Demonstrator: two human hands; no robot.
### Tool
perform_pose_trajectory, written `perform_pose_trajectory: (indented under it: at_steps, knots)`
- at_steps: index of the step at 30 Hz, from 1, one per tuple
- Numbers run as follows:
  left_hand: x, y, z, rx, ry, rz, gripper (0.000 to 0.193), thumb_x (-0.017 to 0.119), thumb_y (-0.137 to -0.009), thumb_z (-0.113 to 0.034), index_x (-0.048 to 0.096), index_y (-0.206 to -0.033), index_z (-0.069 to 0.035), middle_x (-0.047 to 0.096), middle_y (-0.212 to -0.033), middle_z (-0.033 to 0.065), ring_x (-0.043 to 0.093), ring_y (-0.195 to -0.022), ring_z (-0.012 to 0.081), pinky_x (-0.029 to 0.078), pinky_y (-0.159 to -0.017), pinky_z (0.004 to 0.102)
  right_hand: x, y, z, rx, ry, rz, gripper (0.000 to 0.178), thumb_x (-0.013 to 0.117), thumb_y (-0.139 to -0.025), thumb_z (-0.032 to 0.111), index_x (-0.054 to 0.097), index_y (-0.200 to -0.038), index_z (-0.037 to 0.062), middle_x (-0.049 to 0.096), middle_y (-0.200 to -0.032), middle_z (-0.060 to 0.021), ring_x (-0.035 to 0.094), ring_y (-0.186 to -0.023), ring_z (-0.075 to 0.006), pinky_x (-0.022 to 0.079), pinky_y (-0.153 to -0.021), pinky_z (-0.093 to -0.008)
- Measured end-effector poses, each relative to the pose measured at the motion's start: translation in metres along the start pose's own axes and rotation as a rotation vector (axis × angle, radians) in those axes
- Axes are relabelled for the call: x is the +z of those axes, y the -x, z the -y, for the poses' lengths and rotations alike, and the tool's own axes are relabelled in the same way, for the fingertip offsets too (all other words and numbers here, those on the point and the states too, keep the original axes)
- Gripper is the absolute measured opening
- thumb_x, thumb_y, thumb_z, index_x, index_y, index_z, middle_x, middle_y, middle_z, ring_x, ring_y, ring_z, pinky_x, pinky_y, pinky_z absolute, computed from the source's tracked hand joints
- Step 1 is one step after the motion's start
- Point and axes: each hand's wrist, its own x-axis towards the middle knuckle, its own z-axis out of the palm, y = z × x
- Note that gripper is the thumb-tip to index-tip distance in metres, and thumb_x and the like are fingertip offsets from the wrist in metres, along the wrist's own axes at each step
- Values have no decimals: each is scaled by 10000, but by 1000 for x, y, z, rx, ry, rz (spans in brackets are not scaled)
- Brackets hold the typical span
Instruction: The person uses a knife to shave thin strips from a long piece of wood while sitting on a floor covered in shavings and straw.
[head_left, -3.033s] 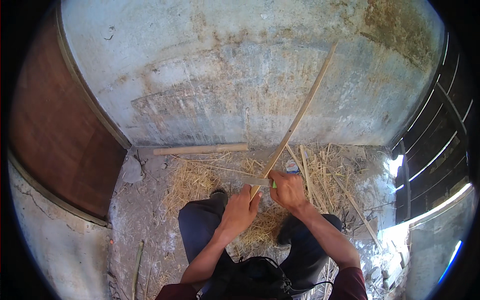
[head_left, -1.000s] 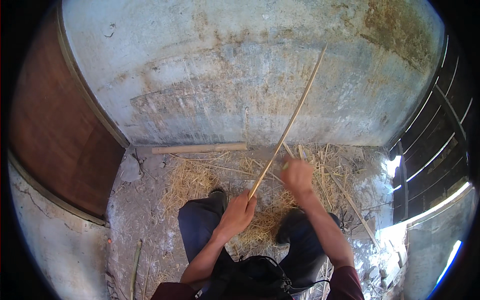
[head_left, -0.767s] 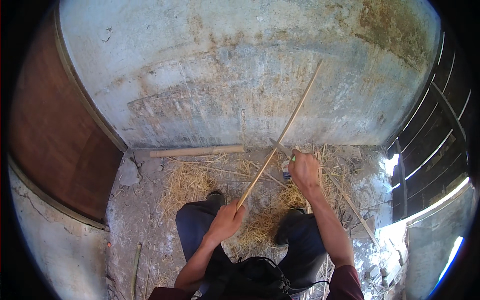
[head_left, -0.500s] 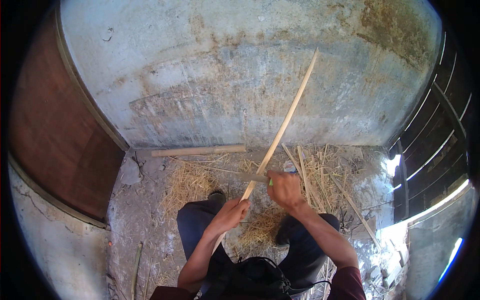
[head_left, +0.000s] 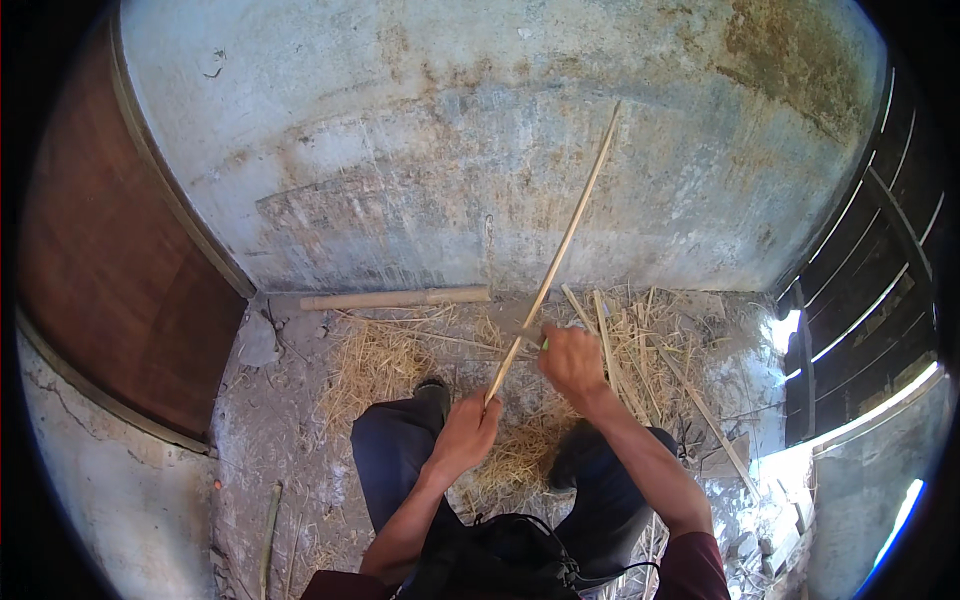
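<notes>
A long pale bamboo strip [head_left: 574,222] slants up and to the right from between my knees, its far end in front of the wall. My left hand [head_left: 467,432] is closed around its lower part. In my right hand [head_left: 574,364] is a knife [head_left: 527,336], whose green handle shows only a little between the fingers. The blade lies across the strip, just beyond my left hand, and seems to touch it. Below my left hand, the rest of the strip is hidden.
Heaps of thin shavings [head_left: 375,368] cover the floor between and beyond my feet. Several loose strips [head_left: 628,350] lie at the right. A thick bamboo pole [head_left: 395,299] rests along the base of the stained wall [head_left: 400,180]. At the left is a brown panel [head_left: 130,260].
The bamboo strip has turned to show a narrower side, and its far end has shifted slightly left. My left hand has rolled with it. The knife has moved a little toward the wall.
</notes>
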Motion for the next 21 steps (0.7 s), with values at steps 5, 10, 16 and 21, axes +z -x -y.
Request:
perform_pose_trajectory:
  at_steps: [5,10,16,21]
  knots:
    - [-3,12,-12,-72,-6,24,291,504,-1072,-208,621,-1074,59,646,-741,315,661,-767,550,480,-707,620,7,-9,-22,88,-32,116,99,674,-792,66,731,-871,53,720,-732,-229,745,-681,-412,602,-611,-522]
    - [-9,23,-6,0,-75,-13,262,511,-1062,-186,613,-1072,55,645,-736,324,656,-764,559,491,-711,635,3,-15,-26,63,-74,-10,105,668,-783,64,734,-865,59,724,-733,-225,749,-691,-404,602,-620,-519]
    - [-15,33,-2,11,-129,-17,232,531,-1055,-161,601,-1071,60,636,-717,329,651,-745,564,495,-702,644,-3,-24,-22,122,-66,116,159,654,-792,56,763,-907,68,736,-742,-223,755,-703,-396,604,-616,-499]
    - [-18,53,0,34,-148,-3,215,552,-1053,-148,603,-1065,61,628,-693,318,650,-722,556,494,-681,641,-21,-29,-40,249,69,62,218,658,-815,92,791,-987,74,736,-764,-253,753,-736,-433,611,-730,-544]
